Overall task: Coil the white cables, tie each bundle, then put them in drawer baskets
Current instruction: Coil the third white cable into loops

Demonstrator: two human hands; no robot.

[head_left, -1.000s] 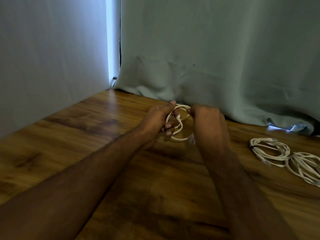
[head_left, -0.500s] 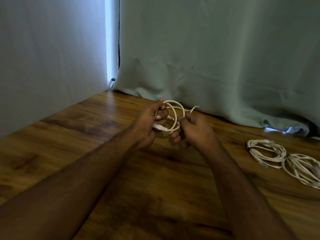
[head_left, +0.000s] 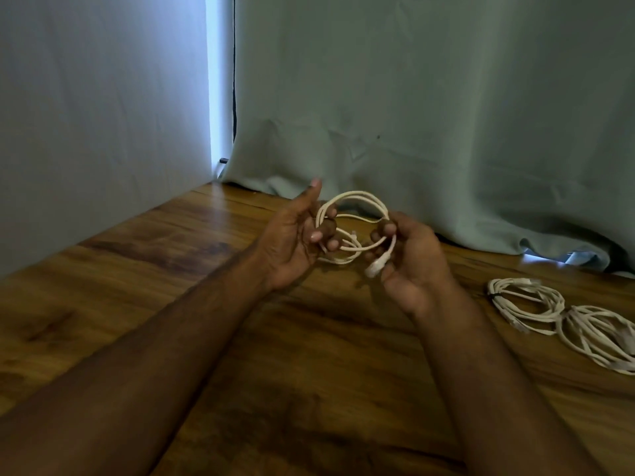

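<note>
Both hands are raised just above the wooden table [head_left: 144, 304], holding a white cable [head_left: 357, 197] coiled into a few loose loops between them. The left hand [head_left: 292, 242] grips the left side of the coil: its fingers [head_left: 321, 233] are curled in around the strands, while the thumb sticks up and clear of the cable. The right hand [head_left: 412, 255] pinches the right side of the loop between thumb and fingertips, palm turned up toward the person. A white connector end [head_left: 376, 266] hangs down from that pinch, resting against the right palm. Another short plug end shows in the middle of the coil, between the two hands. The lowest loop dips close to the table below the left hand; whether it touches the wood is hard to tell.

Off to the right, well apart from the hands, two more coiled white cables lie flat on the table. The nearer bundle [head_left: 525, 304] has a dark tie around its left edge. The far-right bundle [head_left: 598, 334] lies just beside it, their edges touching or overlapping, and runs partly out of view.

A pale green curtain [head_left: 429, 115] hangs behind the table, its hem bunched on the wood. A plain pale wall [head_left: 96, 115] stands on the left, with a bright strip of light between the two.
</note>
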